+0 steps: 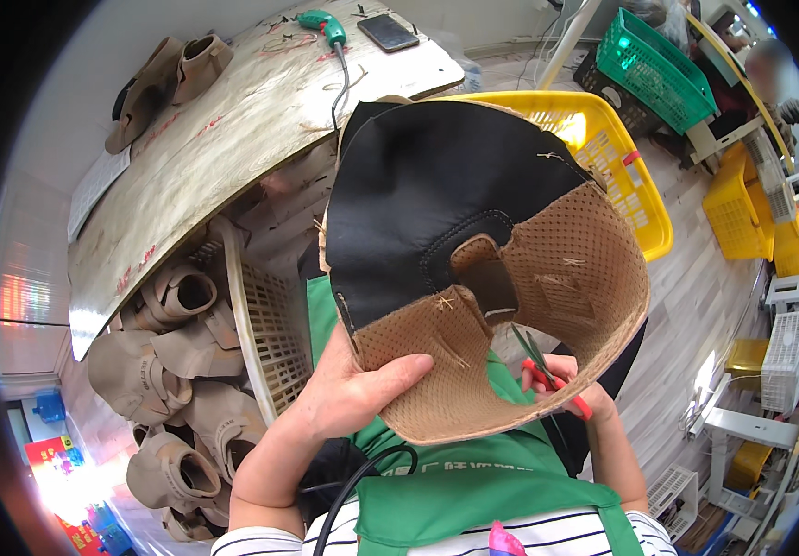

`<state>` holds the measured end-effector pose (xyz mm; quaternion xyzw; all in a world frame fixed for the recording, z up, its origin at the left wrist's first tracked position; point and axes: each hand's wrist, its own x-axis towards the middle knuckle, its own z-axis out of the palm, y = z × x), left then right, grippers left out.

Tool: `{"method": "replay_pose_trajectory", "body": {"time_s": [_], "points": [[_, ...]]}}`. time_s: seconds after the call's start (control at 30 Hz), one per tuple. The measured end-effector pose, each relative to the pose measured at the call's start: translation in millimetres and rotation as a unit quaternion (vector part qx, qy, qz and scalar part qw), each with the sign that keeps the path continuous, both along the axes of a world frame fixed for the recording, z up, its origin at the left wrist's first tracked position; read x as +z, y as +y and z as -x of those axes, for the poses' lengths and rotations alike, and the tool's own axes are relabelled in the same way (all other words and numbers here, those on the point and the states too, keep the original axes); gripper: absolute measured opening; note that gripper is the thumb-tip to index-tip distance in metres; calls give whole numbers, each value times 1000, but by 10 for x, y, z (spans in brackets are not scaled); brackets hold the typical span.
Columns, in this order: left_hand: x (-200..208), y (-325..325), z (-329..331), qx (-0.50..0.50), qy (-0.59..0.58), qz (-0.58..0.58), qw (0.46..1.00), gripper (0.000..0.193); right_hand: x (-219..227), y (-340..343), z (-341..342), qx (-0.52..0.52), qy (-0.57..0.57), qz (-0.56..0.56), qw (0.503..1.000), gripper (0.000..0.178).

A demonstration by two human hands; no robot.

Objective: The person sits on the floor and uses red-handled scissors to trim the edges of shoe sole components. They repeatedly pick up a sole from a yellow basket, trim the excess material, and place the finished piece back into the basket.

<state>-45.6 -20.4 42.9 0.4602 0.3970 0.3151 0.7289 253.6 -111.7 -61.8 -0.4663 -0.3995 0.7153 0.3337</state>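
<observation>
A shoe upper [418, 195] is held up in front of me, its inside facing me. Its lining is black at the far part and tan and perforated at the near part, with loose thread ends on it. My left hand [351, 385] grips its near left edge, thumb on the tan lining and the other fingers hidden behind. Beneath the right side of the upper, my right hand [568, 378] is closed around red-handled scissors [582, 406]. Their dark blades point up and left, close to the upper's opening; whether they touch it I cannot tell.
Left stands a worn table [260, 107] with a green corded hand tool [323, 25], a phone [388, 32] and uppers [203, 67]. Below it, more uppers [186, 389] lie beside a cream crate [265, 324]. Behind my work is a yellow basket [656, 199]; a green basket [654, 69] stands farther right.
</observation>
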Motion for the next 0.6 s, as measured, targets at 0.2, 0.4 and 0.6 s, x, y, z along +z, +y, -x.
{"method": "replay_pose_trajectory", "body": {"time_s": [0.2, 0.4, 0.6], "points": [[6, -18, -9, -13, -19, 18, 1000, 41, 129, 100, 104, -9, -57, -23, 998, 23], [-22, -59, -30, -5, -21, 7, 1000, 41, 152, 142, 119, 6, -43, -43, 998, 20], [22, -49, -24, -17, -7, 23, 1000, 42, 169, 104, 209, -61, -44, -26, 997, 16]]}}
